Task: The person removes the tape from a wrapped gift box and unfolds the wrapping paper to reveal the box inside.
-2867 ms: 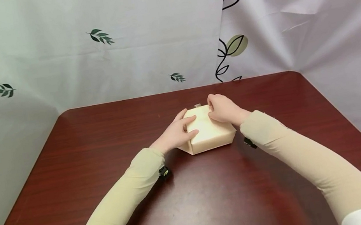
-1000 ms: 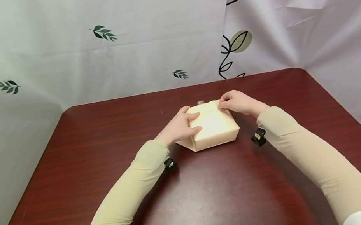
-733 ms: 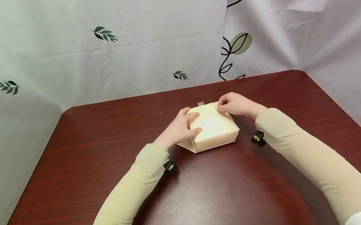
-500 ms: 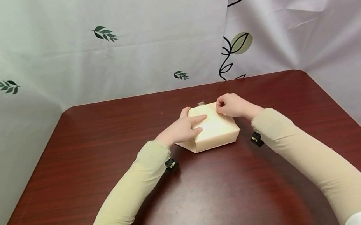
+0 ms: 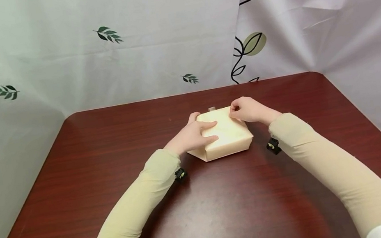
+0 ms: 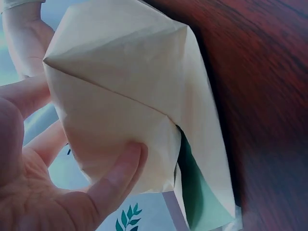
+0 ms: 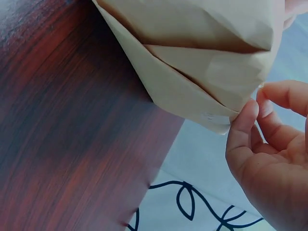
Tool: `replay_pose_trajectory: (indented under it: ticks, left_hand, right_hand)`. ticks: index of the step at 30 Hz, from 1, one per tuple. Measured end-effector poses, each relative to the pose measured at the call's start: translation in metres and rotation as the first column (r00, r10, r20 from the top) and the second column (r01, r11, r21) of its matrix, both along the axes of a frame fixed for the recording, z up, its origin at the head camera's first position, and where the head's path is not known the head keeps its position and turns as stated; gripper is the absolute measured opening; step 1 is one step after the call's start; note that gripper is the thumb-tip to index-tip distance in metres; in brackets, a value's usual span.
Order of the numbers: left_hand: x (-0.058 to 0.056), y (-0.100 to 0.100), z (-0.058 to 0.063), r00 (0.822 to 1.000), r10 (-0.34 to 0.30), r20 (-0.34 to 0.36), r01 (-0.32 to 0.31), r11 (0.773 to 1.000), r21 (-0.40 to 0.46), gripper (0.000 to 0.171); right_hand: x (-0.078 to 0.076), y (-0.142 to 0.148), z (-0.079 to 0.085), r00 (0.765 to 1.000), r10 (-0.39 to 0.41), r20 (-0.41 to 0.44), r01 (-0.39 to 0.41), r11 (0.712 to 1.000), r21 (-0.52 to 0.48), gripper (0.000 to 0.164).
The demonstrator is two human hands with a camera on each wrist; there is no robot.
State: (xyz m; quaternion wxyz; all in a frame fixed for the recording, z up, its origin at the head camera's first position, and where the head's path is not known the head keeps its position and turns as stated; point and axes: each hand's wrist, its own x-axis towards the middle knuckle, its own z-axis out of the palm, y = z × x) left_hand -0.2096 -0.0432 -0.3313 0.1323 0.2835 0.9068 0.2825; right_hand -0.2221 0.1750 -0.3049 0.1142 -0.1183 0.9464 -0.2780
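Observation:
A cream paper parcel lies on the table, wrapped with folded, creased ends. In the left wrist view, its left end flap stands open and shows a green inside. My left hand spreads over that end, thumb and forefinger on the top and another finger at the far edge. At the parcel's far right corner, my right hand holds thumb and forefinger together. The right wrist view shows clear tape on the paper by the thumb tip, and a small glint between the fingertips.
A clear tab sticks out beyond the parcel's far edge. The dark red wooden table extends around it, bounded by a white leaf-print curtain behind and at the sides. A small black camera is strapped at the right wrist.
Over the last three seconds, my right hand has moved from above the parcel's top to its far right corner. My left thumb and forefinger reach a little farther across the top.

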Motion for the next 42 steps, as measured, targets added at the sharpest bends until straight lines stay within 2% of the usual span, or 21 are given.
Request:
replay_pose_trajectory:
  ticks: [7, 11, 16, 21, 24, 29, 32, 37, 39, 42]
  left_hand:
    - [0.0, 0.001, 0.002, 1.0, 0.019, 0.017, -0.019, 1.0, -0.012, 0.052]
    - [0.0, 0.002, 0.002, 1.0, 0.02, 0.014, -0.02, 1.0, -0.011, 0.051]
    - [0.0, 0.003, 0.003, 1.0, 0.021, 0.022, -0.021, 1.0, -0.007, 0.051]
    - [0.0, 0.003, 0.003, 1.0, 0.017, 0.024, -0.017, 1.0, -0.003, 0.051]
    - [0.0, 0.003, 0.003, 1.0, 0.01, 0.011, -0.01, 1.0, -0.001, 0.05]
    - [-0.001, 0.003, 0.002, 1.0, 0.011, 0.009, -0.011, 1.0, 0.001, 0.05]
    - [-0.001, 0.003, 0.001, 1.0, 0.011, 0.013, -0.011, 1.0, -0.001, 0.05]
    - [-0.002, 0.005, 0.0, 1.0, 0.0, 0.004, 0.0, 1.0, -0.008, 0.05]
    - [-0.002, 0.005, 0.001, 1.0, 0.001, 0.003, -0.001, 1.0, -0.009, 0.05]
    - [-0.001, 0.004, 0.001, 1.0, 0.01, 0.007, -0.01, 1.0, -0.013, 0.05]
  right_hand:
    - [-0.001, -0.001, 0.001, 1.0, 0.018, -0.01, -0.018, 1.0, 0.009, 0.015]
    - [0.0, 0.002, 0.001, 1.0, -0.004, 0.001, 0.004, 1.0, -0.021, 0.016]
    - [-0.001, 0.01, -0.003, 0.999, -0.041, 0.018, 0.043, 0.995, -0.089, 0.015]
    - [-0.005, 0.019, -0.009, 0.997, -0.025, 0.074, 0.04, 0.978, -0.207, 0.018]
    - [-0.008, 0.025, -0.014, 0.993, -0.004, 0.118, 0.04, 0.949, -0.312, 0.02]
    - [-0.01, 0.032, -0.022, 0.985, 0.036, 0.168, 0.046, 0.885, -0.463, 0.019]
    - [-0.01, 0.034, -0.026, 0.98, 0.062, 0.192, 0.053, 0.837, -0.545, 0.017]
    - [-0.01, 0.038, -0.031, 0.968, 0.096, 0.231, 0.088, 0.732, -0.675, 0.021]
    - [-0.011, 0.039, -0.033, 0.965, 0.105, 0.24, 0.099, 0.702, -0.705, 0.023]
    - [-0.012, 0.039, -0.034, 0.962, 0.116, 0.245, 0.104, 0.677, -0.728, 0.026]
